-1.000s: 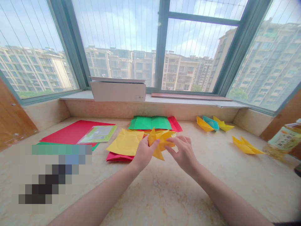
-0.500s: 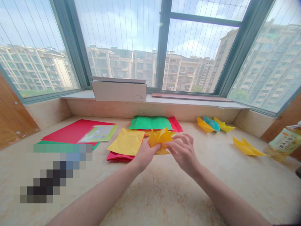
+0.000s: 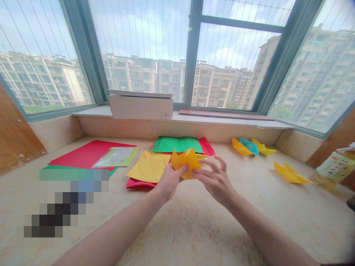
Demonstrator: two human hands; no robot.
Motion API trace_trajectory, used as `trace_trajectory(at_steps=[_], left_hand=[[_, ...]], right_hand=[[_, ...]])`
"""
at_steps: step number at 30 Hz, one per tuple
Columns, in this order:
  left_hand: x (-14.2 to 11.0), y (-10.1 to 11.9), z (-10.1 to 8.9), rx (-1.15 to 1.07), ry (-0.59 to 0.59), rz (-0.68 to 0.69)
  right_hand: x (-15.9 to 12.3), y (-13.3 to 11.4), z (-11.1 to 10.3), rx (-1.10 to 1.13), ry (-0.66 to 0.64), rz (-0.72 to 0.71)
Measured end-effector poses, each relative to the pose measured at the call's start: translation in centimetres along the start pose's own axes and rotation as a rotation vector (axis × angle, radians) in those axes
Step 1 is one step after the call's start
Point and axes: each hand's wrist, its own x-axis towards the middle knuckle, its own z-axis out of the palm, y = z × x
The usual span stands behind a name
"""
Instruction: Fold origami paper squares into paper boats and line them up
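Note:
My left hand [image 3: 169, 181] grips a folded orange-yellow paper [image 3: 185, 162] from below and to the left. My right hand [image 3: 215, 181] is beside it, with spread fingers and its lowest fingertip against the paper's lower right. Under my left hand lies a creased yellow sheet [image 3: 148, 167], with a red sheet [image 3: 138, 183] beneath it. Behind the folded paper is a green sheet [image 3: 177, 144], and a red sheet [image 3: 207, 146] sticks out past it.
A red sheet [image 3: 88, 154] and a plastic packet [image 3: 116, 156] lie left on the marble counter [image 3: 249, 221]. Paper boats [image 3: 249, 146] and a yellow boat [image 3: 291, 173] sit right, near a bottle [image 3: 337, 168]. A cardboard box [image 3: 140, 107] stands on the sill.
The folded paper has turned and shifted slightly up and left in my left hand. My right hand's fingers have spread wider, and the paper shows a broader, flatter shape.

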Motion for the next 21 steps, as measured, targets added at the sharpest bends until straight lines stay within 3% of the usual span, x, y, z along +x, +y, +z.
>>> trace_trajectory(at_steps=[6, 11, 14, 17, 19, 21], left_hand=[[0.2, 0.0, -0.3, 0.042, -0.006, 0.026], [0.2, 0.1, -0.4, 0.076, -0.015, 0.050], [0.3, 0.1, -0.5, 0.121, 0.040, 0.053], [0.4, 0.0, -0.6, 0.132, 0.055, 0.052], [0.4, -0.1, -0.6, 0.131, 0.041, 0.054], [0.3, 0.0, -0.5, 0.132, 0.014, 0.050]], right_hand=[[0.3, 0.0, -0.2, -0.030, -0.023, 0.018], [0.7, -0.4, -0.5, 0.055, -0.006, 0.152], [0.8, -0.6, -0.4, 0.213, 0.074, 0.314], [0.7, -0.4, 0.0, 0.435, 0.174, 0.576], [0.7, 0.0, 0.3, 0.638, 0.170, 0.764], [0.7, 0.3, 0.5, 0.867, 0.087, 0.890]])
